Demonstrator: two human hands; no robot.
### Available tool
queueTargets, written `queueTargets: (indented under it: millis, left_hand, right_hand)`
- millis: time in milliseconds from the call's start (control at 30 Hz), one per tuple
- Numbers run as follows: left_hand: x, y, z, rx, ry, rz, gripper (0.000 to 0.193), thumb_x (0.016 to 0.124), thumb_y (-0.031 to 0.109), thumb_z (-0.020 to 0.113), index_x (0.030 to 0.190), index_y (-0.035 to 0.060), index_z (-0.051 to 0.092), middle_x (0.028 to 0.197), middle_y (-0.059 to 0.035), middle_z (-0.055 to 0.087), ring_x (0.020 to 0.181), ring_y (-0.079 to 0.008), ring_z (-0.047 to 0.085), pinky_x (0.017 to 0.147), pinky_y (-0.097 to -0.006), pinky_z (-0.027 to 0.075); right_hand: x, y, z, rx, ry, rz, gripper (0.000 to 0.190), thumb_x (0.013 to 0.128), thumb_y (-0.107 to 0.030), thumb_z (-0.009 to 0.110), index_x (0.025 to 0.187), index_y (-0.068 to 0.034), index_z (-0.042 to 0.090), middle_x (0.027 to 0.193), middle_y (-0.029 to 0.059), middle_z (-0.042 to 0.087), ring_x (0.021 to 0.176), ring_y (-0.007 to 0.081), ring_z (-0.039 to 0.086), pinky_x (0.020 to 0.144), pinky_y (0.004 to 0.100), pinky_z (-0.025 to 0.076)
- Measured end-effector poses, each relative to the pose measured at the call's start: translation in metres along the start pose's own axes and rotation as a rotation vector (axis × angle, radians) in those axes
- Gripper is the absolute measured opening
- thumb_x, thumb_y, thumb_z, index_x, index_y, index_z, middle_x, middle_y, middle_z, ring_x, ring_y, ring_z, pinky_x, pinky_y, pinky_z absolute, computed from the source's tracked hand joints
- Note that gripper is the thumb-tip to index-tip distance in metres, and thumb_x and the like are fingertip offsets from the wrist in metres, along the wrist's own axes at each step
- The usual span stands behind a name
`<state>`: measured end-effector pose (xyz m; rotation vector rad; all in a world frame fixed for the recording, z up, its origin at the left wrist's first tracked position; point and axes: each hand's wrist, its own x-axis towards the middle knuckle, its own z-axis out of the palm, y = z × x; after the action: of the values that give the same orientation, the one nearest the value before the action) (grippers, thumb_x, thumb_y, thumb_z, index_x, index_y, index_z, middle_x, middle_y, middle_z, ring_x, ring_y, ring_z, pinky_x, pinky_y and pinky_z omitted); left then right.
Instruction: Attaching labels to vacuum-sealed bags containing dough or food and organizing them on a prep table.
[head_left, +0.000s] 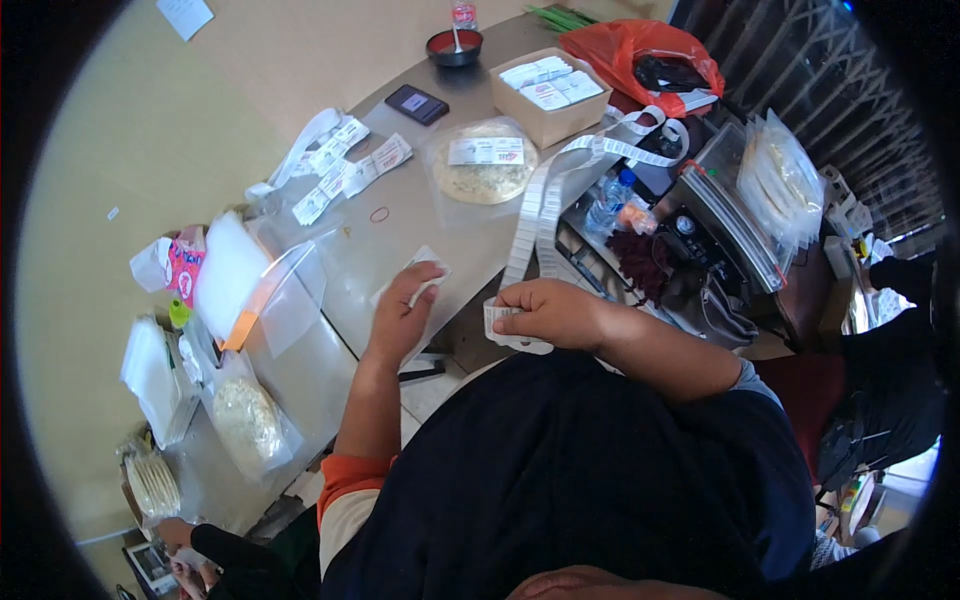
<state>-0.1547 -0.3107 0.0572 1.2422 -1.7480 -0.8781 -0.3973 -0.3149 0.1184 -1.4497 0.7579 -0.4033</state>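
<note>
My left hand (403, 309) rests over a white printed paper label (427, 257) near the table's front edge, with thumb and forefinger apart. In my right hand (551, 315) is the looped end of a long strip of white stickers (527, 236); thumb and fingers pinch it just off the table edge. The strip runs up past the edge and curls back at the right. Beyond my hands lies a round flatbread (480, 180) in a clear plastic bag, with a printed label across it. Several more printed labels (334, 169) lie spread to its left.
A cardboard box (547, 124) of label bundles, a smartphone (417, 104) and a black bowl (454, 49) stand farther back. At left are stacked plastic bags (232, 277) and bagged flatbread (247, 424). A water bottle (609, 201) is at right. Other people are at both sides.
</note>
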Motion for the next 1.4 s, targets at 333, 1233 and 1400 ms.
queueTargets:
  millis: [333,1233,1400]
  left_hand:
    - [-0.021,0.047,0.015,-0.572,-0.428,-0.097,0.006,0.084,0.009,0.055,0.086,0.0035,0.055,0.093,-0.0049,0.057,0.087,-0.0133,0.052,0.093,-0.0305,0.034]
    - [0.037,0.090,0.065,0.027,-0.416,0.060,0.005,0.080,0.013,0.062,0.080,0.0076,0.060,0.071,-0.0042,0.055,0.071,-0.0186,0.051,0.070,-0.0293,0.038]
    - [0.078,0.102,0.082,-0.135,-0.403,0.002,0.003,0.080,0.007,0.062,0.082,0.0047,0.061,0.071,-0.0046,0.054,0.069,-0.0158,0.051,0.063,-0.0264,0.039]
  right_hand:
    - [0.002,-0.024,-0.007,-0.413,-0.218,0.018,0.030,0.074,-0.030,0.064,0.085,-0.002,0.062,0.075,0.0115,0.060,0.071,0.0201,0.056,0.066,0.0315,0.041]
    - [-0.021,-0.006,-0.077,-0.401,-0.087,-0.003,0.026,0.074,-0.027,0.062,0.082,-0.002,0.066,0.070,0.0144,0.062,0.065,0.0234,0.060,0.061,0.0329,0.044]
    - [-0.022,0.000,-0.117,-0.110,-0.016,0.058,0.023,0.073,-0.023,0.065,0.081,-0.001,0.067,0.067,0.0092,0.062,0.062,0.0145,0.057,0.058,0.0277,0.043]
